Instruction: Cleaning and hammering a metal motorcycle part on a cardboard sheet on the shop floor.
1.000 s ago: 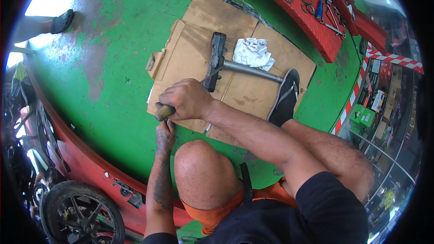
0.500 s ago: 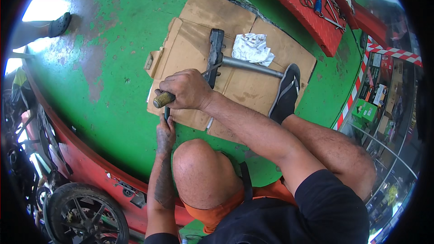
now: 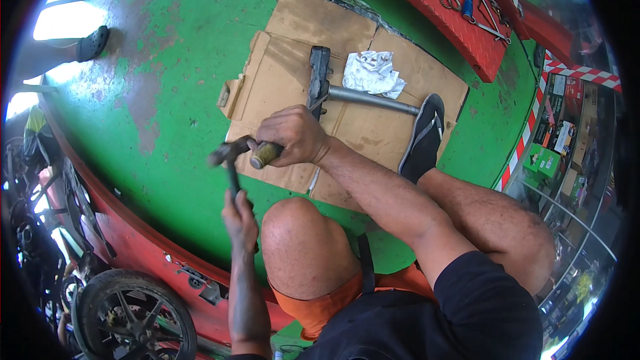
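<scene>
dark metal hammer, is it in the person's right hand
No, the left hand holds the dark metal hammer by its handle.

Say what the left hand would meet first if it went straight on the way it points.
The left hand, past the hammer it holds, seems to have a free way over the left edge of the cardboard. Depth is unclear, though; it might brush the right hand, close beside that line.

Free room left of hammer [image 3: 231, 156], knee [image 3: 293, 225] in the way rightward
</scene>
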`<action>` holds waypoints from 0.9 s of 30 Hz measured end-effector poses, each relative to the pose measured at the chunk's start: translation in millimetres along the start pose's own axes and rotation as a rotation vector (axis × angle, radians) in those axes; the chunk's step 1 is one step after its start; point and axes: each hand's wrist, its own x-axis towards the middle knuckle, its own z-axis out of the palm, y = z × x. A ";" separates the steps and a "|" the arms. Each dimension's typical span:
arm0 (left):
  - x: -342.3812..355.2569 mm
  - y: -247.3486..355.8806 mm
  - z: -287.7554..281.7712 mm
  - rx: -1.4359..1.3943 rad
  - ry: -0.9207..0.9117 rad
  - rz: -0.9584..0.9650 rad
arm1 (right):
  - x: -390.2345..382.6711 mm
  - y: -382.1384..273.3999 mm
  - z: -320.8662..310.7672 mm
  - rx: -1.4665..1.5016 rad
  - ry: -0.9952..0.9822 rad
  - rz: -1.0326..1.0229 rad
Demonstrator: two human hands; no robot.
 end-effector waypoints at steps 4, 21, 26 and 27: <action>-42.7 51.5 -37.7 -0.343 0.159 0.250 | 9.9 4.3 -1.3 0.007 0.104 0.078; -32.3 172.6 -52.0 -0.289 0.035 0.461 | 15.4 0.9 -6.0 -0.053 0.048 0.147; -45.8 88.7 -54.0 -0.381 0.211 0.068 | 13.1 -9.0 -2.9 -0.061 -0.034 0.121; -49.7 82.5 -60.5 -0.638 0.267 0.083 | 13.5 -12.0 0.1 -0.053 -0.021 0.123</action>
